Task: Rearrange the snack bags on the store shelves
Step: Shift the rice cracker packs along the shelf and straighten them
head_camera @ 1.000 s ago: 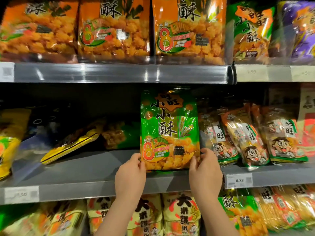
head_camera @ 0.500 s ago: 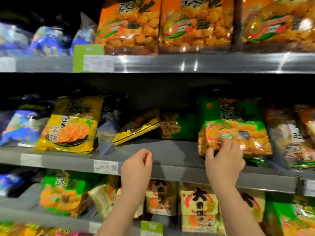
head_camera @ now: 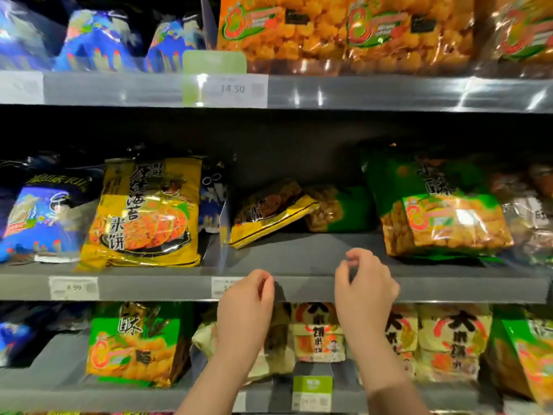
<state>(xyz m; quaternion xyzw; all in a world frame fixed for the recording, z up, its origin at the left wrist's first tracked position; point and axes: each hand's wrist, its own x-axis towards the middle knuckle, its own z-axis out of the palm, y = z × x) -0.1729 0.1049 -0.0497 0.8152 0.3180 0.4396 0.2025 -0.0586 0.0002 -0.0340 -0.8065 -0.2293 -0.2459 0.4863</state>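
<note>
While both hands hover empty at the front lip, the middle shelf (head_camera: 299, 259) spans the whole view, grey, with a bare patch directly beyond the grips. Upper shelf (head_camera: 359, 92) above carries orange snack bags (head_camera: 284, 28) up and right of the hands, blue bags (head_camera: 98, 40) up and left; a price tag (head_camera: 233, 88) sits on its edge. Lower shelf (head_camera: 104, 393) shows below the wrists.

Green snack bag (head_camera: 443, 211): standing, leaning back, just right of and beyond the right hand (head_camera: 365, 290), not touched. Yellow rice-cracker bag (head_camera: 146, 214): upright, well left of the left hand (head_camera: 245, 307). Blue bag (head_camera: 39, 217) further left still. Fallen yellow bag (head_camera: 269, 212): tilted on its side, straight beyond the left hand, overlapping a green bag (head_camera: 338, 209) lying behind it.

Right grip: fingers curled, thumb and fingertips close together, pinching nothing. Left grip: loosely curled, also holding nothing; both apart from every bag. Motion blur softens the fingertips.
</note>
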